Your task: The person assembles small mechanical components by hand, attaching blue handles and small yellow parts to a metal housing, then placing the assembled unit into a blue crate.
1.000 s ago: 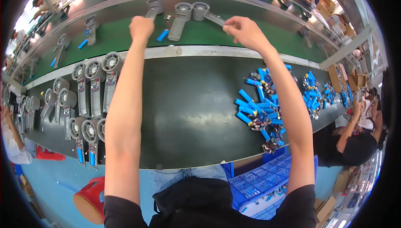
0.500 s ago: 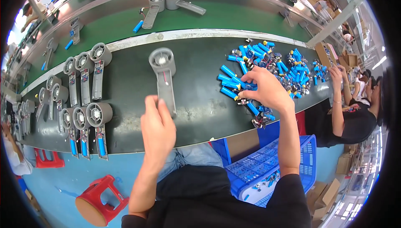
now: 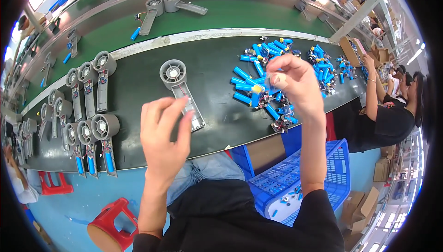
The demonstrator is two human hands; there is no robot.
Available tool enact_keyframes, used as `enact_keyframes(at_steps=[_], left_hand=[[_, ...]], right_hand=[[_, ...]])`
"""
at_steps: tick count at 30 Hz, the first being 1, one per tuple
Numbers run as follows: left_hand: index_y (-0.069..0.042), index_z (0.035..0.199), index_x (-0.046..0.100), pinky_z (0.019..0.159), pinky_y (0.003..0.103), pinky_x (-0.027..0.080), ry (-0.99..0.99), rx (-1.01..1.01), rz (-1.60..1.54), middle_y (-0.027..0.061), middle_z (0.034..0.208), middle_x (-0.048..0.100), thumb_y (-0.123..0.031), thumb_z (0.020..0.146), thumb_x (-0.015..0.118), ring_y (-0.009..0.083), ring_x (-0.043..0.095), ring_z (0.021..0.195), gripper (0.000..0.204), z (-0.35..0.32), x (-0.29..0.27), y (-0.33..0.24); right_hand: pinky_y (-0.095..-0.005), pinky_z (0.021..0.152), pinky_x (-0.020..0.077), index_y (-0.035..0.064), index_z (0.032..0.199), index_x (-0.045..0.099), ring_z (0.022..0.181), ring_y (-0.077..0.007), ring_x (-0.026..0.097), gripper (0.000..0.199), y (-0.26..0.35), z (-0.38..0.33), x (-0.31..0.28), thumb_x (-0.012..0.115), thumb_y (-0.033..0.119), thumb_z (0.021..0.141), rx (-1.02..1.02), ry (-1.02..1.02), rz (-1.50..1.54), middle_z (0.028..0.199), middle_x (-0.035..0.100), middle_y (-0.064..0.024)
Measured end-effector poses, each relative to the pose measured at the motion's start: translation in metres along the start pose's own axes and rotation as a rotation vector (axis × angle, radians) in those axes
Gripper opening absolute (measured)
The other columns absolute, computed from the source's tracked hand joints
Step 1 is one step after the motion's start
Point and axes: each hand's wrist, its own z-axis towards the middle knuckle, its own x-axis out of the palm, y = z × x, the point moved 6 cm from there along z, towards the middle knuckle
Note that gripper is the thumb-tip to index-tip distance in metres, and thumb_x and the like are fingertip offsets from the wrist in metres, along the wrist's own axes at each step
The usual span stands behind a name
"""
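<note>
A grey fan housing (image 3: 173,73) with a round fan head and an open trough-like handle lies in front of me on the dark table. My left hand (image 3: 162,136) is over the near-left side of its handle, fingers apart and holding nothing. To the right, my right hand (image 3: 299,83) is raised above a pile of blue cylindrical batteries (image 3: 242,86) with wires and small circuit boards. Its thumb and fingers are pinched together. A blurred yellow-ended battery (image 3: 257,89) seems to hang by thin wires from the pinch; the exact grip is partly hidden.
Several grey fan housings (image 3: 104,126) stand in rows at the left, some with blue batteries in their handles. A green conveyor (image 3: 221,14) runs beyond the table's pale rail. Below are a blue basket (image 3: 339,178) and a red stool (image 3: 113,224). Another person (image 3: 387,123) works at the right.
My right hand has lifted from the battery pile, pinched. My left hand has opened and come off the handle. The fan housing's handle now slants further to the right.
</note>
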Motion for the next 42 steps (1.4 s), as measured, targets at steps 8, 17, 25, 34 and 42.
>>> enact_keyframes(at_steps=[8,17,25,34,42], left_hand=[[-0.005,0.114,0.071,0.068,0.031,0.051,0.062,0.365,-0.247,0.0117,0.103,0.066,0.006,0.065,0.083,0.0239,0.062,0.085,0.052,0.002,0.001,-0.025],[-0.003,0.101,0.069,0.074,0.033,0.051,0.023,0.214,-0.389,0.0135,0.104,0.065,0.004,0.069,0.080,0.0217,0.061,0.086,0.035,-0.011,-0.024,-0.001],[0.000,0.111,0.045,0.078,0.035,0.058,0.166,-0.388,-1.077,0.0247,0.099,0.069,0.002,0.098,0.052,0.0269,0.072,0.080,0.015,-0.014,-0.014,0.045],[-0.001,0.104,0.069,0.049,0.021,0.037,0.215,-0.329,-0.430,0.0019,0.078,0.060,-0.004,0.097,0.057,0.0022,0.045,0.052,0.014,0.002,0.013,0.065],[0.000,0.097,0.066,0.046,0.024,0.031,0.184,-0.080,-0.130,-0.0001,0.067,0.055,-0.006,0.093,0.066,0.0036,0.041,0.051,0.007,0.020,0.023,0.058]], right_hand=[[-0.0208,0.066,0.0500,0.0028,0.108,0.063,0.075,-0.0048,0.060,0.024,-0.047,0.008,0.103,0.076,0.004,0.087,0.096,-0.023,0.327,0.083,0.061,0.0014],[-0.0217,0.067,0.0479,0.0015,0.114,0.062,0.073,-0.0050,0.059,0.025,-0.058,0.009,0.149,0.072,0.008,0.092,0.129,0.076,0.334,0.088,0.063,-0.0003],[-0.0198,0.064,0.0449,0.0039,0.107,0.070,0.068,-0.0033,0.054,0.022,-0.086,0.028,0.085,0.076,0.014,0.088,0.047,0.122,-0.434,0.087,0.063,0.0023],[-0.0220,0.056,0.0377,0.0093,0.098,0.078,0.062,-0.0058,0.046,0.017,-0.086,0.035,0.112,0.075,0.003,0.082,-0.281,0.101,-0.464,0.092,0.057,-0.0005],[-0.0236,0.049,0.0383,0.0048,0.097,0.072,0.055,-0.0074,0.048,0.016,-0.082,0.034,0.126,0.076,0.005,0.082,-0.413,0.108,-0.605,0.095,0.062,-0.0020]])
